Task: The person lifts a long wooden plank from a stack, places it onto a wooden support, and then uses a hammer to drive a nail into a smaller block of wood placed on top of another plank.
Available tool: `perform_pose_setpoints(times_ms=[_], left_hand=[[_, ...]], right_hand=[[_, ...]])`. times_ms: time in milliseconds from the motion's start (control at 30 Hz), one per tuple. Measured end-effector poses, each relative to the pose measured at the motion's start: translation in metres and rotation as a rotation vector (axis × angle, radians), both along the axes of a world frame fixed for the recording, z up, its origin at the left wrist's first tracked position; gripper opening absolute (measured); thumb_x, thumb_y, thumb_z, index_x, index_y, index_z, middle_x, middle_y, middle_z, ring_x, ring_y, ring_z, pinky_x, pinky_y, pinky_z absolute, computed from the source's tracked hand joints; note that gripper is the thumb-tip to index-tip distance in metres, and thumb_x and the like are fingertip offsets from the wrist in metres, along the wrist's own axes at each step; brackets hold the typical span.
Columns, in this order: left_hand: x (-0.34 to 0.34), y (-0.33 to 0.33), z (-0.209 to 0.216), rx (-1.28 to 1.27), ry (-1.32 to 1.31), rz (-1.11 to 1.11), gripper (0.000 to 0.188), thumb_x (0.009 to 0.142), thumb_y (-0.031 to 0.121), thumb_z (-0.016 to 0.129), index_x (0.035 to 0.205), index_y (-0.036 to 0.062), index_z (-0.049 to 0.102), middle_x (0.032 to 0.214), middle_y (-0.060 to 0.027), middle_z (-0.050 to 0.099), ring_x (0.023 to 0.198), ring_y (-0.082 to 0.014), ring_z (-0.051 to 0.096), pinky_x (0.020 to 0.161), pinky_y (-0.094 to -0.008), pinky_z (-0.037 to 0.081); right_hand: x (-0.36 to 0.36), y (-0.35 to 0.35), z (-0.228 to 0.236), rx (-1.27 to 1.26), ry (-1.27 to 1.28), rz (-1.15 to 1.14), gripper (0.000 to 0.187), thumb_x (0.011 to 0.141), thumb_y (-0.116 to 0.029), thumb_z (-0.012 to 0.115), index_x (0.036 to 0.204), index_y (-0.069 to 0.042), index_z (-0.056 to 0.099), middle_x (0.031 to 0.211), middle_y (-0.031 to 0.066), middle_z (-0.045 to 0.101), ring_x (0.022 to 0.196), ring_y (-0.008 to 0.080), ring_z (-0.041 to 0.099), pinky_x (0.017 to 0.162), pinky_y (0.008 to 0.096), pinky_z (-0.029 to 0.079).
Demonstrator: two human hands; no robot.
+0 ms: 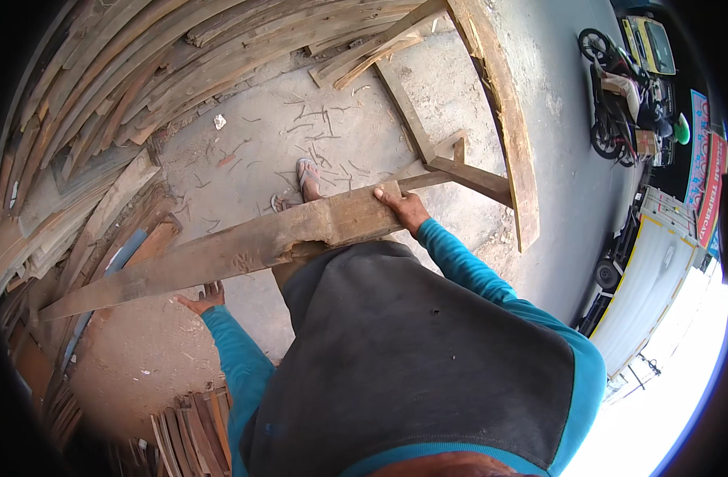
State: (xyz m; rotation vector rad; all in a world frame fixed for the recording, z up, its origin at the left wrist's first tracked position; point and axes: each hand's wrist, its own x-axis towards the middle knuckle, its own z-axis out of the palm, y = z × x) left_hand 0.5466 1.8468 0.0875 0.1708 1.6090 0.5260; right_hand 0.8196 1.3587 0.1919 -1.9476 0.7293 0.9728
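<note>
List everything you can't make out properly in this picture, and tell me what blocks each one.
All in the head view:
Right bare hand: grip underneath, hidden by the long weathered brown wooden beam.
Left bare hand: whether it touches the beam, obscured at the beam's lower edge.
Left pale-sandalled foot: mostly covered by the beam.
Large stack of weathered wooden boards: cut off by the dark picture rim.

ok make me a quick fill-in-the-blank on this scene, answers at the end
In the picture, the right hand grips the ____ end of the beam, not its left.
Vertically, the left hand sits ____ than the right.
The helmet is coloured ____.
Stacked planks fill the upper ____ corner.

Missing words: right; lower; green; left
</note>
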Motion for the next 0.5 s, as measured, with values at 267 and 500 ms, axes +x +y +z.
perform_pose_setpoints(times_ms=[267, 500], left_hand=[[-0.017, 0.058, -0.015, 0.216, -0.093, -0.381, 0.075, 0.088, 0.066, 0.049, 0.143, 0.016, 0.044, 0.141, -0.0098, 0.05, 0.127, -0.0356, 0.048, 0.102, -0.0588, 0.039], [0.029, 0.012, 0.034, 0.104, 0.048, -0.421, 0.074, 0.089, 0.068, 0.043, 0.144, 0.0183, 0.043, 0.143, -0.0105, 0.048, 0.129, -0.0361, 0.047, 0.101, -0.06, 0.04]], right_hand=[[-0.02, 0.026, 0.031, 0.032, 0.062, 0.047, 0.095, 0.071, -0.059, 0.077, 0.118, 0.02, 0.055, 0.107, 0.0292, 0.066, 0.096, 0.0318, 0.068, 0.087, 0.0372, 0.053], [-0.016, -0.019, 0.045, 0.003, 0.019, 0.012, 0.094, 0.07, -0.057, 0.078, 0.118, 0.019, 0.055, 0.11, 0.0289, 0.065, 0.101, 0.0312, 0.066, 0.088, 0.0367, 0.052]])
